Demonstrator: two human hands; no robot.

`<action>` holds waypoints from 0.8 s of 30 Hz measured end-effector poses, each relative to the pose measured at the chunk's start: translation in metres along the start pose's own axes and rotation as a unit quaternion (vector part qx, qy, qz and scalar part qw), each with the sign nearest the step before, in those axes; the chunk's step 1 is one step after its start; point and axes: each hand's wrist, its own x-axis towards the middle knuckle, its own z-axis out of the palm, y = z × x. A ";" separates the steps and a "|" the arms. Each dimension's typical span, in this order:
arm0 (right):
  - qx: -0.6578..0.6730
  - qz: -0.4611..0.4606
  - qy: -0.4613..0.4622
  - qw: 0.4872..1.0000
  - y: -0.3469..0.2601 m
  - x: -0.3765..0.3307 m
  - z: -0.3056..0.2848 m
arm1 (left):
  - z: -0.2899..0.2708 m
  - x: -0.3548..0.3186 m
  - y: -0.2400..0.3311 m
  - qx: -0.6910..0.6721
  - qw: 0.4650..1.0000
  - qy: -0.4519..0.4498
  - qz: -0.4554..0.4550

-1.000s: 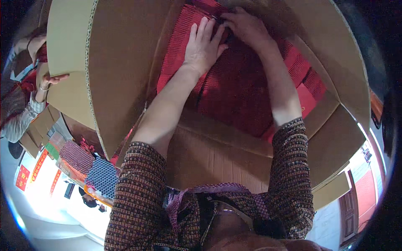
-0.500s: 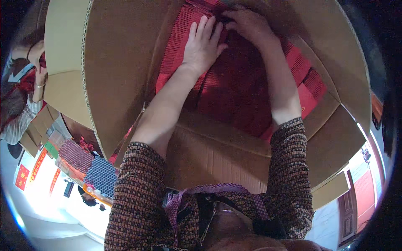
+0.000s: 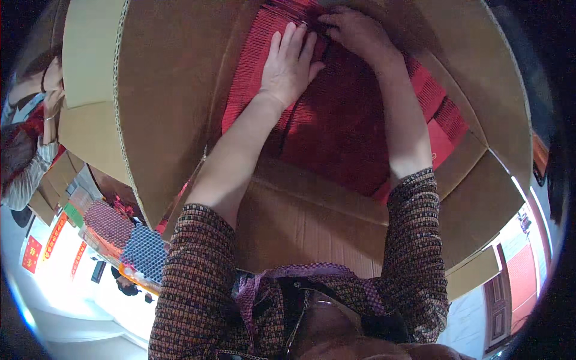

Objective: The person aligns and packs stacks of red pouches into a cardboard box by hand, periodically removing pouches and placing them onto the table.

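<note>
Your left hand lies flat, palm down, fingers stretched and slightly spread, on the packed red ribbed sheets inside the big open cardboard box; your right hand sits just beside it at the far end of the same stack, fingers curled down into the red edges, though whether they pinch anything you cannot tell; another person works at the left edge, well apart.
</note>
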 end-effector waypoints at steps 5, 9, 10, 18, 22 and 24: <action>0.004 0.078 -0.054 0.995 -0.011 0.001 -0.010 | -0.002 0.001 -0.001 -0.033 0.999 0.009 0.002; -0.050 0.025 -0.020 0.998 -0.008 -0.001 -0.007 | -0.002 0.002 -0.001 -0.034 0.999 0.004 -0.001; -0.060 0.018 -0.011 0.998 -0.008 -0.001 -0.006 | -0.002 0.002 -0.001 -0.036 0.999 0.006 -0.002; 0.021 -0.010 0.036 0.999 0.000 0.002 0.004 | -0.001 0.000 -0.002 -0.021 1.000 0.003 -0.010; 0.061 -0.251 0.236 0.937 0.052 0.003 0.044 | 0.003 0.003 0.001 -0.048 0.999 0.021 0.005; 0.070 -0.260 0.253 0.929 0.044 0.003 0.040 | 0.001 0.001 -0.001 -0.050 0.999 0.019 0.003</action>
